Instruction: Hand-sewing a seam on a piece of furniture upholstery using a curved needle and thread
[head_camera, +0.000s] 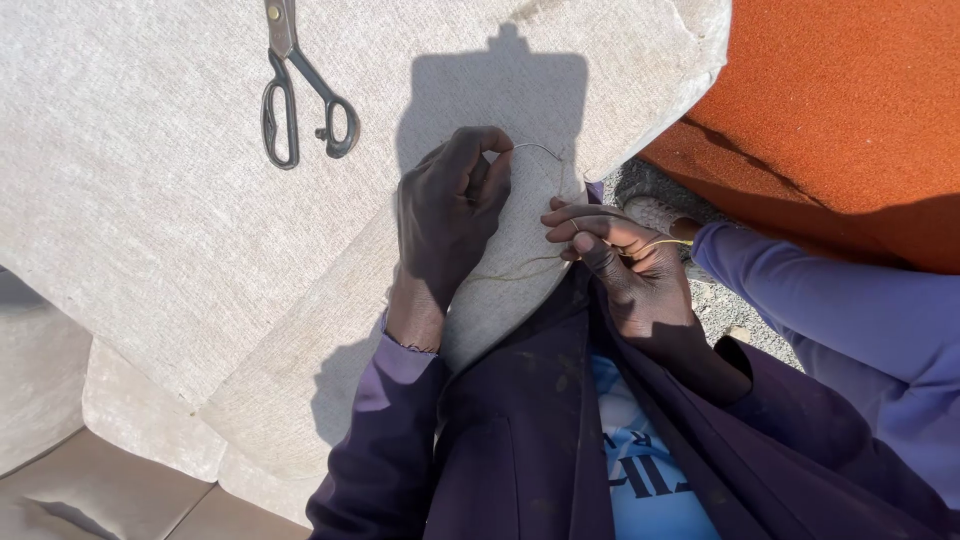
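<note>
A beige upholstered cushion (170, 200) fills the left and middle of the view. My left hand (448, 215) lies on its near edge, thumb and forefinger pinched on a curved needle (535, 148) at the seam. A thin thread (520, 270) runs from there across the fabric to my right hand (630, 265), which grips the thread with closed fingers just off the cushion's edge. Both arms wear purple sleeves over a dark jacket.
Dark metal scissors (300, 95) lie closed on the cushion at the upper left. An orange-red fabric surface (850, 100) is at the upper right. Grey gravel ground (720, 300) shows between them. More beige cushion pieces (100, 470) sit at the lower left.
</note>
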